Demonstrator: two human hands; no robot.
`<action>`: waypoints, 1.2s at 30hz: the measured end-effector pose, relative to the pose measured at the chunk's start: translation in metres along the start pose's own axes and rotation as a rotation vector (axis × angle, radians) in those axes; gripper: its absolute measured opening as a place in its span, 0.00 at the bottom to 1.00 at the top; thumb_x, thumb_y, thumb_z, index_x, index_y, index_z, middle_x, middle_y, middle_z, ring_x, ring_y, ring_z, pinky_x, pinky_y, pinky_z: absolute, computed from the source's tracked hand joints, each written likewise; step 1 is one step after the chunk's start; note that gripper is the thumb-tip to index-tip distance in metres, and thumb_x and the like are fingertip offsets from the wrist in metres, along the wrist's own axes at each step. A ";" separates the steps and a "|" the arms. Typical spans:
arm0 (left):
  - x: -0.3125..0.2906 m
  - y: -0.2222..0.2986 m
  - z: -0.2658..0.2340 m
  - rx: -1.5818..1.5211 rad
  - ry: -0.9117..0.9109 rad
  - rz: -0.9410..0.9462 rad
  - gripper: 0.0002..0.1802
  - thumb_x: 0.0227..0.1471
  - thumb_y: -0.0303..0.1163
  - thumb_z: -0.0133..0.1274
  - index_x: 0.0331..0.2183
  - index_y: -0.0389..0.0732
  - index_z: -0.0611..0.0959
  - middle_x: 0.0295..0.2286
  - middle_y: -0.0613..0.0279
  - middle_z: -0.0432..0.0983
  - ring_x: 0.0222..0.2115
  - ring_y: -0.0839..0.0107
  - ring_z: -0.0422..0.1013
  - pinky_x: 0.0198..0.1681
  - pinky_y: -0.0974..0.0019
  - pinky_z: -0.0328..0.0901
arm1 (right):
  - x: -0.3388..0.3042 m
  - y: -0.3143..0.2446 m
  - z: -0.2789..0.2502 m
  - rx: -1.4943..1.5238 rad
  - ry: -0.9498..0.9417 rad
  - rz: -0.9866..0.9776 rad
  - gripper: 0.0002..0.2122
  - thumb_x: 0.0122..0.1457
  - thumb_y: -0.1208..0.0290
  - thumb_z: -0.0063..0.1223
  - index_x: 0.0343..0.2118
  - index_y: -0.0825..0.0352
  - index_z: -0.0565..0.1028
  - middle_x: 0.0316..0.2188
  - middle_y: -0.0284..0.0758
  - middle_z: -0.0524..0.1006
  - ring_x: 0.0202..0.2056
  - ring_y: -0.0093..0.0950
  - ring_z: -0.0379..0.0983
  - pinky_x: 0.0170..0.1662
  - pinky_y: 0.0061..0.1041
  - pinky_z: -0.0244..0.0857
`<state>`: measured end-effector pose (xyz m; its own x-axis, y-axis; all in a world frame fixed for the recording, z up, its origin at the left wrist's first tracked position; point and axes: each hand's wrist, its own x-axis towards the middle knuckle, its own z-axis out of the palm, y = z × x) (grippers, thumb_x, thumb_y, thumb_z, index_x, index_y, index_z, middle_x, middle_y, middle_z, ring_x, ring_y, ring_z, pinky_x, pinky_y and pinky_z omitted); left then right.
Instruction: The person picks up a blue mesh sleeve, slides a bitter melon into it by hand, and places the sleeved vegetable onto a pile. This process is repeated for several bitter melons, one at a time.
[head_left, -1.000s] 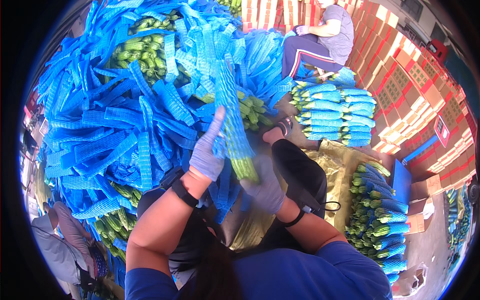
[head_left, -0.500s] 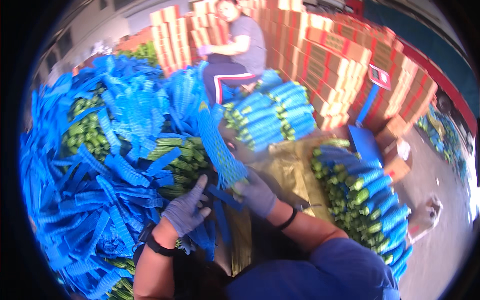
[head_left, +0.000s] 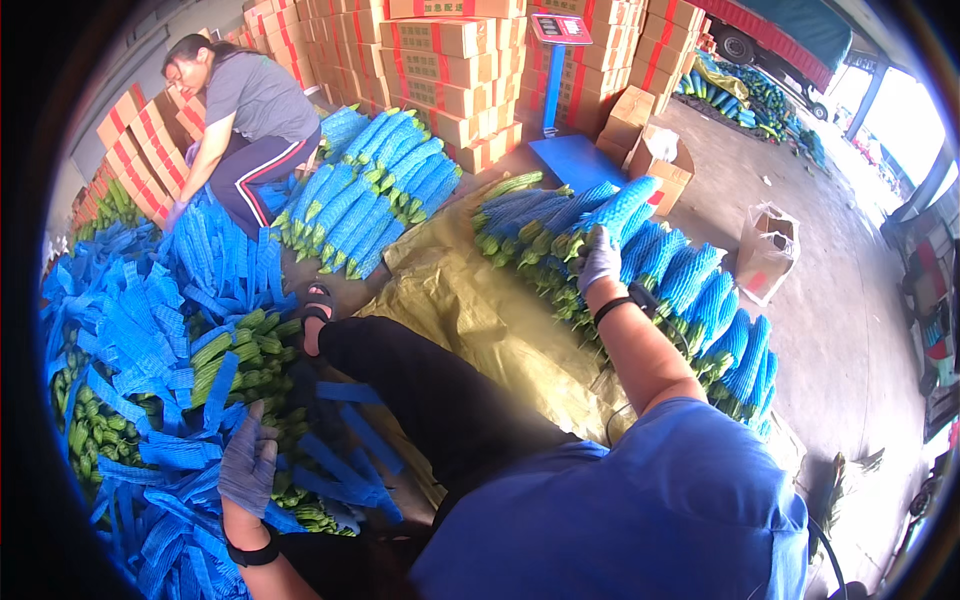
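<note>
Gloves on both: right hand [head_left: 598, 256] lays a netted cucumber [head_left: 610, 215] onto the row — fingers curled round it; left hand [head_left: 248, 462], fingers spread, rests on loose blue sleeves [head_left: 130, 340].

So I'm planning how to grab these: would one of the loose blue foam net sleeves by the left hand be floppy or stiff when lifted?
Probably floppy: the blue foam net sleeves lie bent and draped over the green cucumbers. Likely very light, being open mesh. The gloved left hand resting on them suggests they squash easily.
</note>
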<state>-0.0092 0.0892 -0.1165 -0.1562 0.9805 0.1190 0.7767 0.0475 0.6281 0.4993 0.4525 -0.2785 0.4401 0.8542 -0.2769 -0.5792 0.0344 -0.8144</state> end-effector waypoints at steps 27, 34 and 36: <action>0.068 0.096 0.118 0.114 0.518 0.037 0.10 0.50 0.34 0.55 0.34 0.39 0.79 0.29 0.49 0.75 0.30 0.49 0.73 0.36 0.57 0.68 | -0.264 0.183 0.324 0.233 -0.832 0.707 0.21 0.64 0.43 0.31 0.45 0.53 0.71 0.38 0.27 0.75 0.33 0.25 0.69 0.37 0.27 0.59; 0.053 0.085 0.134 -0.335 0.609 0.509 0.09 0.53 0.34 0.52 0.29 0.37 0.76 0.23 0.62 0.70 0.21 0.63 0.67 0.28 0.62 0.65 | -0.280 0.141 0.361 0.411 -0.311 0.870 0.20 0.64 0.46 0.34 0.35 0.59 0.70 0.26 0.28 0.73 0.25 0.25 0.68 0.33 0.27 0.62; 0.035 0.075 0.152 -0.905 0.116 -0.005 0.14 0.58 0.42 0.50 0.28 0.42 0.76 0.21 0.68 0.70 0.20 0.76 0.64 0.27 0.71 0.61 | -0.279 0.128 0.361 0.548 -0.360 0.978 0.18 0.64 0.49 0.34 0.33 0.59 0.69 0.23 0.28 0.72 0.23 0.25 0.68 0.33 0.28 0.65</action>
<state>0.1369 0.1557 -0.1821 -0.2565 0.9531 0.1608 0.0082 -0.1642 0.9864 0.0550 0.4056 -0.1215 -0.5234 0.7352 -0.4307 -0.8191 -0.5734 0.0166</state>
